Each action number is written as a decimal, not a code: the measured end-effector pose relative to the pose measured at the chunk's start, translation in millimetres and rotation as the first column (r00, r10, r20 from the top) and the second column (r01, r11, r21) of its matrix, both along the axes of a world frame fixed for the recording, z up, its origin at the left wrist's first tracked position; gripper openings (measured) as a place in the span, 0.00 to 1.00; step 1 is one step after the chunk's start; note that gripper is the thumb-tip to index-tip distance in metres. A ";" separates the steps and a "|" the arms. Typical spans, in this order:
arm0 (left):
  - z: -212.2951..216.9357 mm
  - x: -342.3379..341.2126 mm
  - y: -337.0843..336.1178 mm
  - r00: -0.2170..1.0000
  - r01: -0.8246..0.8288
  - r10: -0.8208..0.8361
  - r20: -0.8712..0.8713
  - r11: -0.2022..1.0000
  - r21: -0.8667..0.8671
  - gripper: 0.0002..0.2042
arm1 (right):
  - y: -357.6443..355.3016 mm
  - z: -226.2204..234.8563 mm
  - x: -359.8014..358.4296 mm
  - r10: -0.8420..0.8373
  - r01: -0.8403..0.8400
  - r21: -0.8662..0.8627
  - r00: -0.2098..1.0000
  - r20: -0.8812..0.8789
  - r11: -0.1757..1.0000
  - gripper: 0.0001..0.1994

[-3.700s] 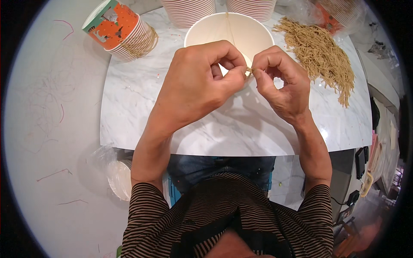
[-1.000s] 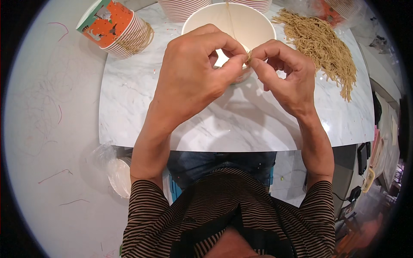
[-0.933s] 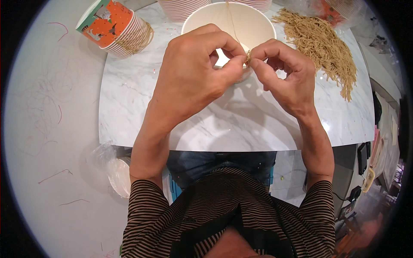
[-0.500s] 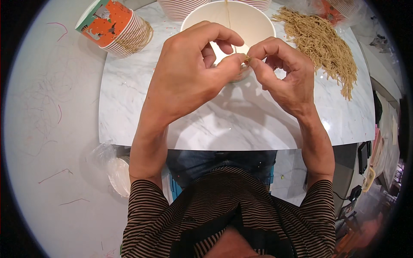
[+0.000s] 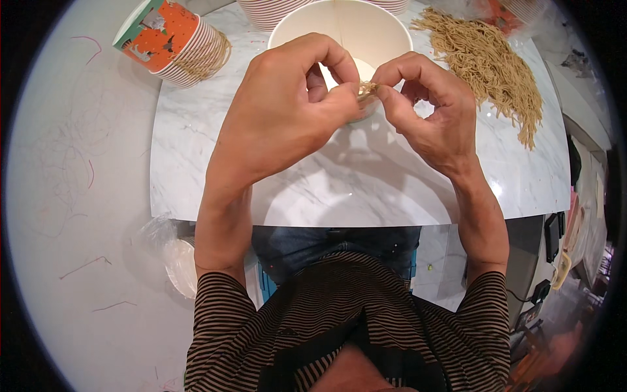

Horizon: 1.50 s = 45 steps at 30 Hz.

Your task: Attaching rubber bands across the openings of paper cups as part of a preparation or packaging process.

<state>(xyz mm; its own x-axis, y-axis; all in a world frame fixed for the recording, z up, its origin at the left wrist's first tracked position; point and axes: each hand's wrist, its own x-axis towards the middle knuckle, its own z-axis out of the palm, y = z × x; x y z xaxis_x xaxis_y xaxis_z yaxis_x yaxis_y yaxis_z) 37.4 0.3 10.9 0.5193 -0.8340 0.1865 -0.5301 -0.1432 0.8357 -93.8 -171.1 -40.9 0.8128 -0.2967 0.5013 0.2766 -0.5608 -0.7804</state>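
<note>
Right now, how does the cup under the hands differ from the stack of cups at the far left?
The single paper cup stands upright, its pale inside showing; the stack of cups lies tipped on its side. The single cup looks plain, while the stack's outer cup is orange and green with strands looped around it. Both sit on the marble tabletop.

small tan strand bundle (image 5: 367,87) pinched between both hands' fingertips above white bowl (image 5: 385,32)

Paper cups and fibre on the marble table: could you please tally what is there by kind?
Open white paper cup: 1
Stacks of paper cups: 3, orange-printed, one behind, one far right
Fibre pile: 1
Fibre tuft pinched by both hands: 1
Total: 6
</note>
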 end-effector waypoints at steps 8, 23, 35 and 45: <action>-1.0 4.8 -1.9 0.994 0.047 -0.046 0.101 0.999 -0.007 0.03 | 1.5 -4.5 5.6 -0.030 0.027 0.029 0.994 0.105 0.999 0.04; 3.6 2.8 -1.8 1.000 -0.021 0.020 0.007 0.992 0.124 0.03 | -2.6 -5.7 3.9 0.026 -0.026 0.005 0.995 0.092 1.000 0.04; 5.0 1.0 -1.2 0.988 0.025 -0.017 -0.156 0.998 0.051 0.06 | -0.1 0.4 -0.3 0.013 -0.013 -0.011 0.999 0.043 1.000 0.04; 7.0 -1.1 -1.6 0.972 0.019 -0.010 -0.235 0.999 0.036 0.07 | 2.7 3.4 -0.7 -0.059 0.048 0.320 0.998 0.027 0.946 0.04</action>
